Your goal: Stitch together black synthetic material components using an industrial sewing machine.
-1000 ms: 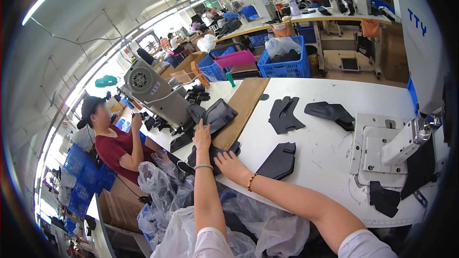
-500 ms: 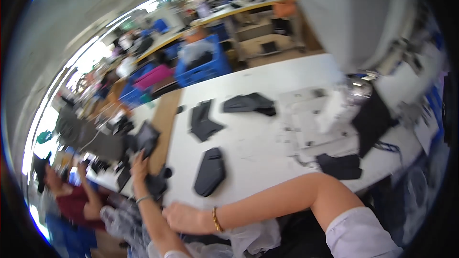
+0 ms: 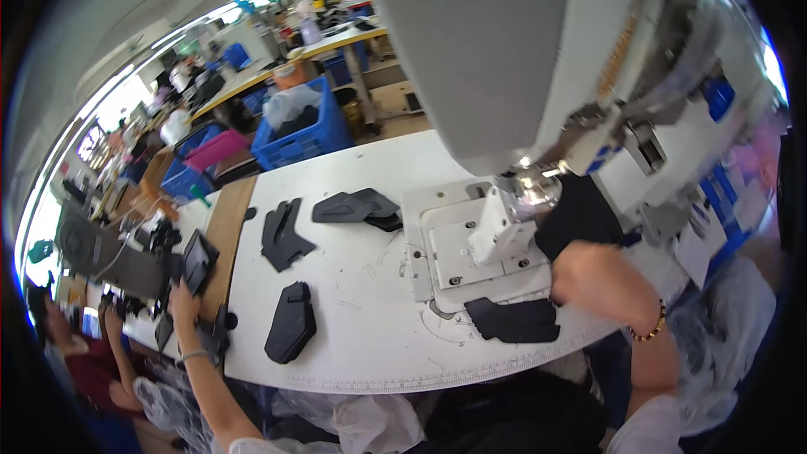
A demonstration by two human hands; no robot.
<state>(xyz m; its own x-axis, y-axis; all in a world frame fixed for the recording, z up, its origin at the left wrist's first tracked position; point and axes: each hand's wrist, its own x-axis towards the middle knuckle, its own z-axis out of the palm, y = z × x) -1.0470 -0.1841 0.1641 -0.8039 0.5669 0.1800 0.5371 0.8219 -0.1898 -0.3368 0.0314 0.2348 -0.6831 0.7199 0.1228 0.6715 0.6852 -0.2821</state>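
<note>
R hand moved rt, angular blk pc

The left hand is bare beyond a slim greyish bangle, the right hand bare beyond a bracelet of gold and dark beads, with short white sleeves above.

A flat black piece with an irregular, angular outline lies at the near edge of the white machine plate; a dull black sheet spreads along its right side. Well left of the plate — a shaped black panel, aslant.
</note>
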